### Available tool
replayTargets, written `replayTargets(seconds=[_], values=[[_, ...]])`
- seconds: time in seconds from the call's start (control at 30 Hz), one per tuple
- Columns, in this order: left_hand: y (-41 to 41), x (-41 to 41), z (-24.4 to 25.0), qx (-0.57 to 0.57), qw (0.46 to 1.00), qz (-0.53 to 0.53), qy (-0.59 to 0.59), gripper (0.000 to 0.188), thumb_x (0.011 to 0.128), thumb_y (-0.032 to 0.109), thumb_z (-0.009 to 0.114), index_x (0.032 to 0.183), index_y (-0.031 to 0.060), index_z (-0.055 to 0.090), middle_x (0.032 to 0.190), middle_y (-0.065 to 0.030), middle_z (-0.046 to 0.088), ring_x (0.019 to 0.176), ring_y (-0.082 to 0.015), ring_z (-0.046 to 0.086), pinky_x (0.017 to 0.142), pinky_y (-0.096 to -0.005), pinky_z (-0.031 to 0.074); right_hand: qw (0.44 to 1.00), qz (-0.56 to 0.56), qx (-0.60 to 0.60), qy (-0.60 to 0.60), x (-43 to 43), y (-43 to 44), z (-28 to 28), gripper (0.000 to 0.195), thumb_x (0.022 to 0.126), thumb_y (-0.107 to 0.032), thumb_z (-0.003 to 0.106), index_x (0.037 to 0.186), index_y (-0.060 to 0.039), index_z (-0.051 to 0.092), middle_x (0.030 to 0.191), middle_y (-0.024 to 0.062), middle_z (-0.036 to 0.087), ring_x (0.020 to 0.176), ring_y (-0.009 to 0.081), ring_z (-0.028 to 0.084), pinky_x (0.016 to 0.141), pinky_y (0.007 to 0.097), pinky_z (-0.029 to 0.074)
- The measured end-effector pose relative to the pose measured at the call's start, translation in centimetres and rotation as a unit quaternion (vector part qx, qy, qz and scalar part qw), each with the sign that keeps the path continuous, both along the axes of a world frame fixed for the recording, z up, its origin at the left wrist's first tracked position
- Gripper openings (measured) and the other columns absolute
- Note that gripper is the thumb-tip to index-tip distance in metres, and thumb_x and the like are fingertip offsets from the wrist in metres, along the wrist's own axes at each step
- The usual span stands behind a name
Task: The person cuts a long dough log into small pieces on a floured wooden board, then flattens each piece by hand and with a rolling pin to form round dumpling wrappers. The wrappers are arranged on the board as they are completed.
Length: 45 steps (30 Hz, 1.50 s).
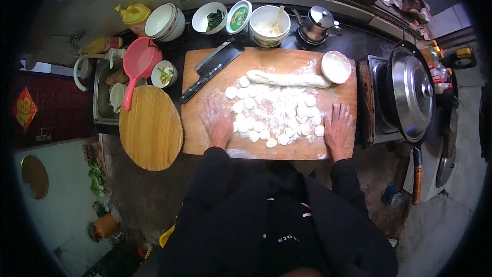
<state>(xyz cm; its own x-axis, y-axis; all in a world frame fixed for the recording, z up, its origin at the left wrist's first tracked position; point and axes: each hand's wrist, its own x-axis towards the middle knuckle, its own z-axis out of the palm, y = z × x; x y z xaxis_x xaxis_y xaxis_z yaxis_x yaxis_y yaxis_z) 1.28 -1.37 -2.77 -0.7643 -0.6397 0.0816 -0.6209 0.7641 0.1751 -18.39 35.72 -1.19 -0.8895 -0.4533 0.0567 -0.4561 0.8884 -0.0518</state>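
A wooden cutting board (pixel 342 96) lies before me, dusted with flour around its middle. My left hand (pixel 216 122) rests flat on the board's left part, fingers slightly spread, beside small dough pieces (pixel 271 143). Near the right edge, my right hand (pixel 338 127) lies palm down and holds nothing. Several of these round white pieces are scattered between both hands. Behind them stretches a long dough roll (pixel 288 79), its right end close to a bowl of flour (pixel 349 74). A black-bladed cleaver (pixel 223 58) lies slanted at the board's back left.
Left of the board are a round wooden board (pixel 150 130), a pink dipper (pixel 143 59) and a sink (pixel 98 112). Along the back stand stacked bowls (pixel 163 30), a white tub (pixel 269 41) and a metal kettle (pixel 313 30). A lidded wok (pixel 413 96) sits at right.
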Motion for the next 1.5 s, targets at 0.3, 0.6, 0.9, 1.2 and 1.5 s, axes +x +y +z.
replayTargets(seconds=[0.3,0.6,0.9,1.2,1.5], values=[[5.1,-6.3,-2.5,0.242,0.944,0.089,0.205,0.065,0.1,0.031,0.053,0.155,0.0028,0.035,0.163,-0.0257,0.023,0.153,-0.04,0.015,0.124,-0.0461,0.01,0.949,0.087,-0.263,-0.148,1.9,-8.9,-0.6,0.063,0.101,-0.032,0.047,0.156,-0.0039,0.031,0.156,0.0268,0.036,0.145,0.0439,0.031,0.121,0.0527,0.019],[10.9,-1.4,3.2,0.114,0.893,-0.432,0.049,0.054,0.095,0.038,0.061,0.144,0.0185,0.055,0.157,-0.0142,0.04,0.15,-0.0348,0.029,0.12,-0.0614,0.017,0.952,0.195,-0.236,-0.001,4.4,-9.2,2.6,0.026,0.084,-0.009,0.062,0.11,-0.0105,0.065,0.109,0.0112,0.066,0.099,0.0325,0.06,0.085,0.0458,0.047],[10.4,-2.4,2.2,0.048,0.979,-0.194,0.033,0.059,0.095,0.038,0.061,0.148,0.015,0.051,0.157,-0.0141,0.041,0.149,-0.0345,0.031,0.12,-0.0633,0.015,0.94,0.093,-0.328,-0.019,-8.1,-7.0,5.3,0.029,0.086,-0.002,0.061,0.115,-0.004,0.064,0.107,0.0207,0.065,0.104,0.0411,0.06,0.09,0.0482,0.049],[16.0,-4.4,3.3,0.13,0.906,-0.395,0.083,0.053,0.092,0.029,0.064,0.14,0.0095,0.056,0.152,-0.0158,0.047,0.145,-0.0356,0.038,0.119,-0.0589,0.021,0.984,0.014,-0.111,-0.139,-17.3,-9.9,3.9,0.033,0.083,-0.013,0.072,0.115,-0.0097,0.068,0.114,0.0228,0.069,0.112,0.0411,0.063,0.095,0.0467,0.05],[10.2,-0.9,1.1,0.124,0.966,-0.094,0.206,0.046,0.095,0.018,0.056,0.136,-0.0032,0.054,0.15,-0.0271,0.043,0.144,-0.0427,0.035,0.119,-0.0585,0.023,0.7,-0.085,-0.499,-0.504,-15.3,-9.6,7.4,0.015,0.098,-0.01,0.059,0.109,-0.0033,0.067,0.094,0.0045,0.07,0.086,0.0149,0.068,0.078,0.0334,0.056]])
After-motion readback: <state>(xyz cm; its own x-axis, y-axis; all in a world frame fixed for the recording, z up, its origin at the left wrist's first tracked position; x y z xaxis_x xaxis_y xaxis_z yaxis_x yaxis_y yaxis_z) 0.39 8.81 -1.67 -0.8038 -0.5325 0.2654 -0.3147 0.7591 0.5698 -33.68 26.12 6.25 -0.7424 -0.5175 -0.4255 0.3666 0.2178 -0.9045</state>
